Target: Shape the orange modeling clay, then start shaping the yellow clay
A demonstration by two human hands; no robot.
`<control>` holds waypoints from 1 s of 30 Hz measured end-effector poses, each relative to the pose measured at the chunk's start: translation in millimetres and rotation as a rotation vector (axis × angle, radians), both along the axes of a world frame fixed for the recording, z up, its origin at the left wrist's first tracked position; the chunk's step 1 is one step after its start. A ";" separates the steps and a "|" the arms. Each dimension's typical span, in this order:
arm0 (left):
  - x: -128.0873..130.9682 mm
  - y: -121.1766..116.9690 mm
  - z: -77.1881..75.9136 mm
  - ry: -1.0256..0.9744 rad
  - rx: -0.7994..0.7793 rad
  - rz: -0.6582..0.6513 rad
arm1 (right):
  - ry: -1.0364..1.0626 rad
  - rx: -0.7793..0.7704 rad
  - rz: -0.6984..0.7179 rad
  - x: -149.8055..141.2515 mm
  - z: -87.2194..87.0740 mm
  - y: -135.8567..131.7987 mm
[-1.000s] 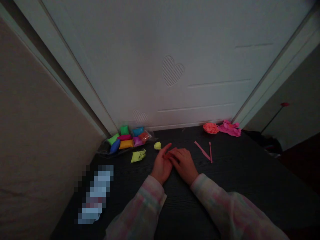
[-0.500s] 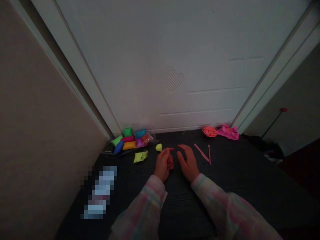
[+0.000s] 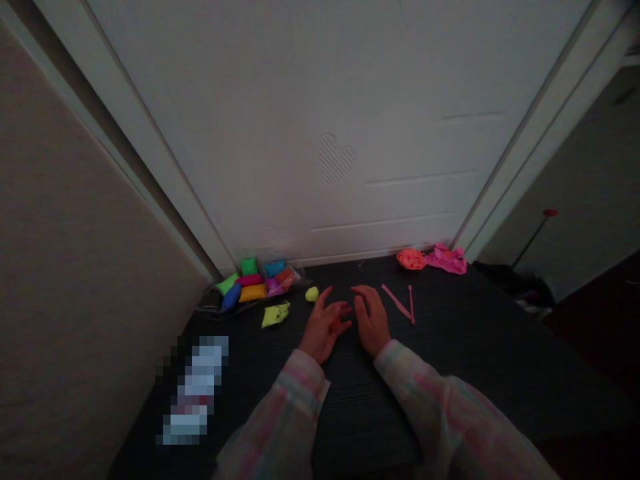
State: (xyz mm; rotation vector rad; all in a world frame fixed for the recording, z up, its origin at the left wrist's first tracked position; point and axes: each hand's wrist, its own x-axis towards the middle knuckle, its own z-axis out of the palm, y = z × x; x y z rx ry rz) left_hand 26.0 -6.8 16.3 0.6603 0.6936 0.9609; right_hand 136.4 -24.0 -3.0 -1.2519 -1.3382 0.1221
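Observation:
My left hand (image 3: 325,327) is above the dark table with its fingers spread and nothing visible in them. Close beyond its fingertips lies a small yellow lump of clay (image 3: 312,294). A torn yellow clay packet (image 3: 275,315) rests to the left of that hand. Facing it across a narrow gap, my right hand (image 3: 371,321) has loosely curved, extended fingers, and I see nothing in its grasp. To its right, two thin pink modelling tools (image 3: 399,303) lie in a V shape.
A clear bag of several coloured clay packets (image 3: 253,292) sits at the back left. An orange clay piece (image 3: 411,259) and a crumpled pink piece (image 3: 447,259) lie at the back right, against a white panel (image 3: 400,147). A blurred-out object (image 3: 197,390) is at the left.
My left hand has spread its fingers from a more curled pose. The right fingers have drawn in slightly. The view has shifted a little, and the clay and tools keep their places.

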 end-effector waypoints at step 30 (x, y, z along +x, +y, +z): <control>0.9 0.8 -1.8 -0.225 -0.080 0.060 | 0.021 -0.029 0.008 0.2 1.4 0.5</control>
